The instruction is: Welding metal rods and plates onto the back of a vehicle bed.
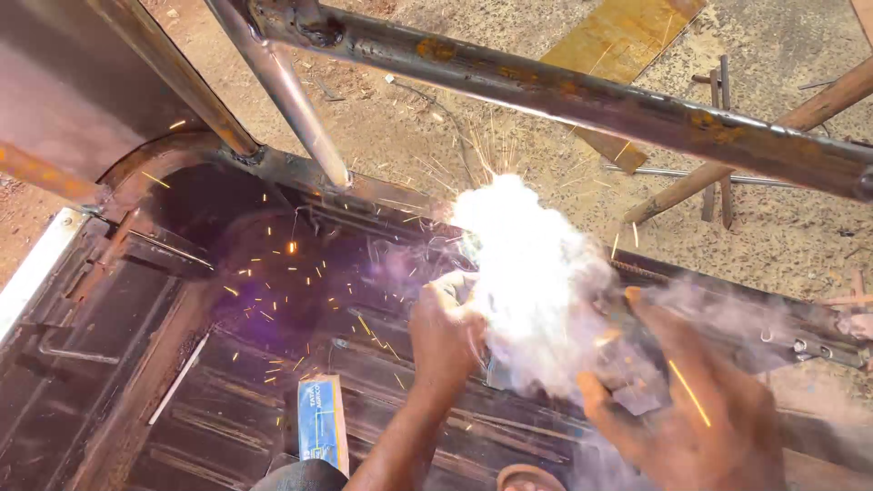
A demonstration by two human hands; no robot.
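My left hand (446,332) and right hand (691,409) flank white weld glare (532,273) on truck-bed edge rail (727,300). Finger grip hidden by smoke: cannot tell. Rail looks stiff, heavy, hot; I'd hold far from glare.

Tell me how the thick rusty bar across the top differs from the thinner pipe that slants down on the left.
The rusty bar is thicker, dark and blotched with orange rust; the thinner pipe is slimmer, with a smoother grey sheen. The bar runs across the view towards the right edge, while the pipe slants steeply down and ends near the dark metal frame. Both are round metal tubes that meet at the top.
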